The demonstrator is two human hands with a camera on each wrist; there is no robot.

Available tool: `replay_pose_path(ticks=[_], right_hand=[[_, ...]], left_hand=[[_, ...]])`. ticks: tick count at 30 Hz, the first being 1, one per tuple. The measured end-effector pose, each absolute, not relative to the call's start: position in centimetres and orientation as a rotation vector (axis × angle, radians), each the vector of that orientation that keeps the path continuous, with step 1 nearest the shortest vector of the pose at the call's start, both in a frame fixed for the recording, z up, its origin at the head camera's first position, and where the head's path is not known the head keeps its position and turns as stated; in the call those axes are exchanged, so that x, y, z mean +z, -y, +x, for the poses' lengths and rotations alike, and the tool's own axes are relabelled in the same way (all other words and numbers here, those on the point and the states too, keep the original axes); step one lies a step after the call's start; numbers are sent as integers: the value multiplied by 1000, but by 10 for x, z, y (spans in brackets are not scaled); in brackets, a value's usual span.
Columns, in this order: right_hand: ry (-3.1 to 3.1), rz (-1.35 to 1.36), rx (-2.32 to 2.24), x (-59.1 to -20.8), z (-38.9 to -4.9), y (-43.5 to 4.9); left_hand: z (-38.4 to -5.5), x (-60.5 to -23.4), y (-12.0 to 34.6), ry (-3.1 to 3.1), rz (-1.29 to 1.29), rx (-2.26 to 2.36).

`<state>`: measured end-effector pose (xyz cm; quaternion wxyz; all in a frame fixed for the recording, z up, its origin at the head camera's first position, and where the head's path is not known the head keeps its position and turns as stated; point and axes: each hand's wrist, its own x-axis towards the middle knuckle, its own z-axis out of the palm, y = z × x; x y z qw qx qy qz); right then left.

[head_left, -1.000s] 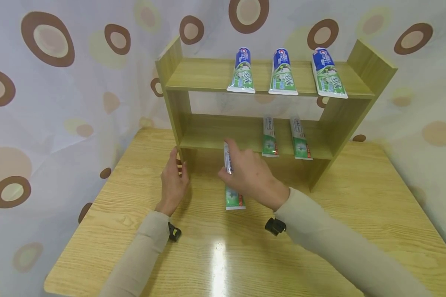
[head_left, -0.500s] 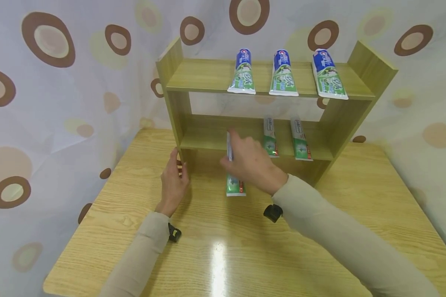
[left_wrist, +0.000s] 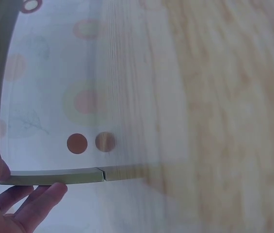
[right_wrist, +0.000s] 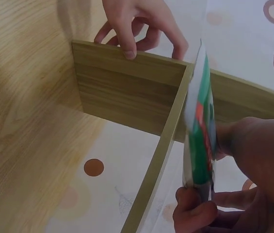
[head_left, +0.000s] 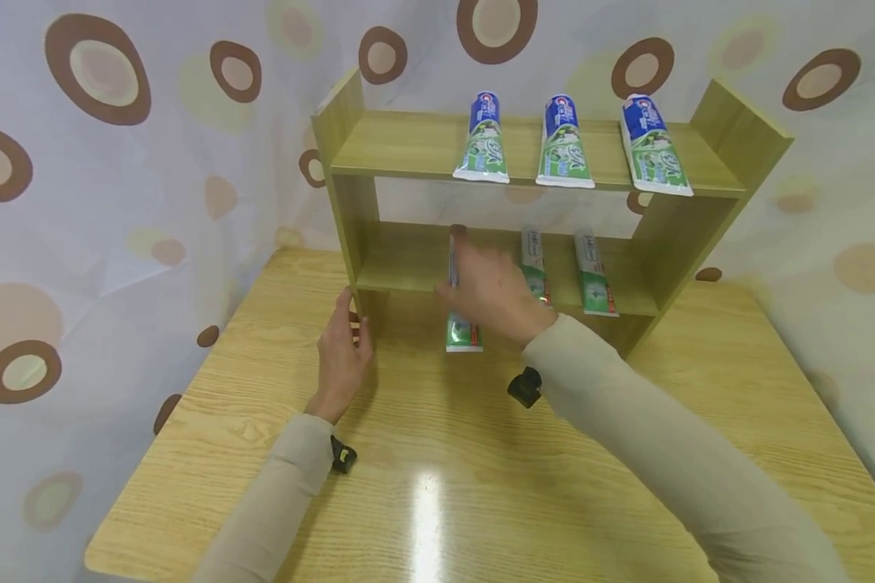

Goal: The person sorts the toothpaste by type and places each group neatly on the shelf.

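Note:
A slim green and white toothpaste tube is gripped by my right hand, its cap end raised to the front edge of the lower shelf of a wooden rack. In the right wrist view, the tube stands edge-on between the thumb and curled fingers of that right hand. My left hand grips the bottom of the rack's left side panel. In the left wrist view, the left hand's fingers and thumb pinch the panel's edge.
Two more slim green tubes lie on the lower shelf to the right. Three blue and green tubes lie along the top shelf. The rack stands at the back of a wooden table, with a spotted curtain behind it.
My right hand has carried the slim tube up and away from me, from over the table to the lower shelf's front edge. The left hand has stayed on the side panel.

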<state>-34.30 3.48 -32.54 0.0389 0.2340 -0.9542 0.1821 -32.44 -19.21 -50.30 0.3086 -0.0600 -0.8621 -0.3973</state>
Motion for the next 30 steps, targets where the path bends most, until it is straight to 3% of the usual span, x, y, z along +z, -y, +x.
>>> replay_pose_path(ticks=[30], right_hand=[[3122,476,837,-333,-401,-19]], left_hand=[[-324,-505,194,2300,-137,-1061]])
